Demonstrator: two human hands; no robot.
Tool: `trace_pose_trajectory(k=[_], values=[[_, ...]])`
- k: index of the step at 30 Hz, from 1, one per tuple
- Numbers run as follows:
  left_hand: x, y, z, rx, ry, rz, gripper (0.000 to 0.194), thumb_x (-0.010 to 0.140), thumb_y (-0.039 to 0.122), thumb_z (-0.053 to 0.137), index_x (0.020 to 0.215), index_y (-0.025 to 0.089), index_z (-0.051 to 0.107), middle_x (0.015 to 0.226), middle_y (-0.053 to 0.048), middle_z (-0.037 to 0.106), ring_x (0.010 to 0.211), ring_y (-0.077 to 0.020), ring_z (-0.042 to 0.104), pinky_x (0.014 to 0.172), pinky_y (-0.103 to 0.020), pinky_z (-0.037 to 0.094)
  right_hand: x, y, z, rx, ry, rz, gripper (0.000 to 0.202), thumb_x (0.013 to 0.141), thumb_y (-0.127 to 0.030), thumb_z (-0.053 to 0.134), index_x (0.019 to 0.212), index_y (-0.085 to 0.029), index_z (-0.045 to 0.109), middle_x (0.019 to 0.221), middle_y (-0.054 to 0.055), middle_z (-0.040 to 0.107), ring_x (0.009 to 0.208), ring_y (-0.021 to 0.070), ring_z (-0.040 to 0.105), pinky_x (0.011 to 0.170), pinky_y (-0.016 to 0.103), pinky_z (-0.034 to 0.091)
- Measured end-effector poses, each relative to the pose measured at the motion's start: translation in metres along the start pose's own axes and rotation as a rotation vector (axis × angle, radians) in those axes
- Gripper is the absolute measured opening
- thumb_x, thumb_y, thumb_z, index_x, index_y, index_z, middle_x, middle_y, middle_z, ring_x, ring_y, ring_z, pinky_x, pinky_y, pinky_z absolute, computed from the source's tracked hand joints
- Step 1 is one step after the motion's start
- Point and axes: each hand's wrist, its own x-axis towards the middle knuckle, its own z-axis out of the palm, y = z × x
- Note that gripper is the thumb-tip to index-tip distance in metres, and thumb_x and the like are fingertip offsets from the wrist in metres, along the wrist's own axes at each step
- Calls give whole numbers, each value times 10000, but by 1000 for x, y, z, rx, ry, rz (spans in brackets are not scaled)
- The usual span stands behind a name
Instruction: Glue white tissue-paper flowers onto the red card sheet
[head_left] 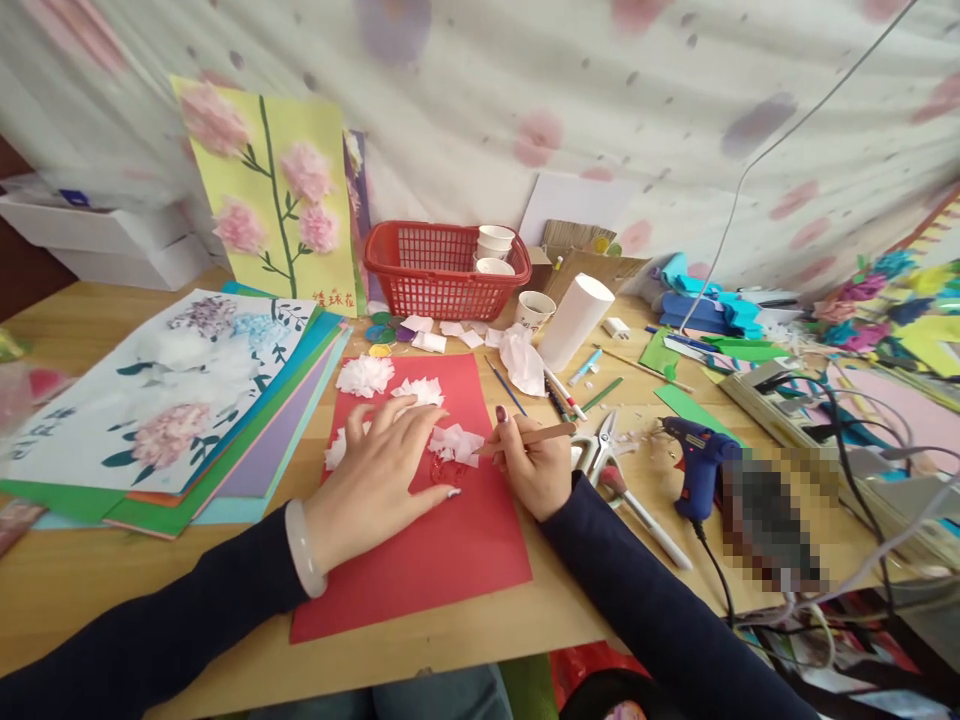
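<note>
A sheet of red paper (420, 550) lies in front of me. My left hand (379, 455) rests over it with its fingers spread and holds nothing that I can see. White tissue-paper flowers (365, 376) sit near its upper left, one partly covered by my fingers. Pinched in my right hand (536, 465) is a flat wooden stick (551, 433). Its tip reaches the crumpled white tissue pieces (455, 444) at the paper's middle. Just below these, a glossy wet-looking patch (448, 470), perhaps glue, shows on the red paper.
A blue glue gun (701, 470), scissors (602, 447) and a white-handled brush (649, 520) lie at the right. Behind stand a red basket (442, 295) with paper cups, another cup (535, 308) and a white roll (576, 322). Coloured sheets (255, 470) are stacked at the left.
</note>
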Motion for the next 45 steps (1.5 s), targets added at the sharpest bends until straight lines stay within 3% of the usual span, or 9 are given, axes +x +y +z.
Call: trace_pose_trajectory(k=[3, 6, 12, 21, 24, 30, 37, 45], values=[[-8, -7, 10, 78, -47, 12, 797, 843, 517, 669, 1482, 157, 358, 1496, -204, 484, 1423, -425, 338, 1107, -718, 146, -1, 1, 2, 11, -37, 51, 481, 1016, -457, 443, 650, -206, 627, 448, 0, 595, 396, 125, 576, 402, 226, 416], [-10, -11, 19, 110, -37, 41, 854, 842, 575, 660, 1504, 139, 341, 1482, -212, 503, 1448, -421, 306, 1123, -720, 68, -2, 1, 3, 54, -55, 95, 462, 1014, -463, 444, 675, -204, 623, 462, -1, 613, 381, 121, 580, 393, 216, 438], [-11, -15, 22, 107, -12, 74, 859, 853, 613, 640, 1497, 120, 359, 1420, -224, 564, 1428, -400, 353, 1133, -684, 70, -1, -5, 6, 121, -94, 138, 423, 1005, -445, 481, 686, -200, 612, 501, -2, 638, 383, 111, 591, 391, 193, 461], [-9, -15, 21, 112, -33, 96, 833, 830, 598, 685, 1458, 126, 409, 1443, -233, 538, 1440, -391, 342, 1148, -665, 42, -2, -1, 10, 221, -165, 175, 381, 989, -442, 529, 714, -195, 622, 544, -1, 646, 438, 116, 603, 448, 205, 489], [-9, -15, 21, 120, -38, 73, 866, 813, 597, 705, 1473, 132, 390, 1432, -248, 542, 1437, -394, 349, 1143, -665, 76, -4, -2, 10, 265, -115, 193, 430, 993, -472, 511, 688, -190, 620, 519, -3, 624, 417, 112, 581, 422, 208, 461], [-11, -17, 24, 98, -46, 58, 851, 839, 622, 656, 1498, 168, 367, 1426, -237, 552, 1443, -383, 342, 1139, -684, 55, -4, -1, 4, 193, 141, 212, 532, 1004, -543, 440, 630, -197, 596, 424, -17, 549, 352, 108, 514, 378, 224, 400], [-9, -17, 22, 109, -69, 59, 826, 834, 602, 672, 1480, 165, 401, 1416, -234, 563, 1419, -404, 359, 1120, -717, 70, -3, 0, 5, 84, -89, 183, 516, 1013, -540, 414, 658, -208, 587, 462, -12, 585, 387, 110, 563, 402, 210, 425], [-9, -17, 20, 128, -52, 83, 814, 834, 604, 674, 1466, 164, 413, 1346, -217, 624, 1413, -402, 370, 1126, -698, 67, 0, -1, 11, 126, -155, 138, 515, 996, -585, 411, 678, -209, 561, 495, -16, 593, 403, 103, 562, 425, 201, 435]])
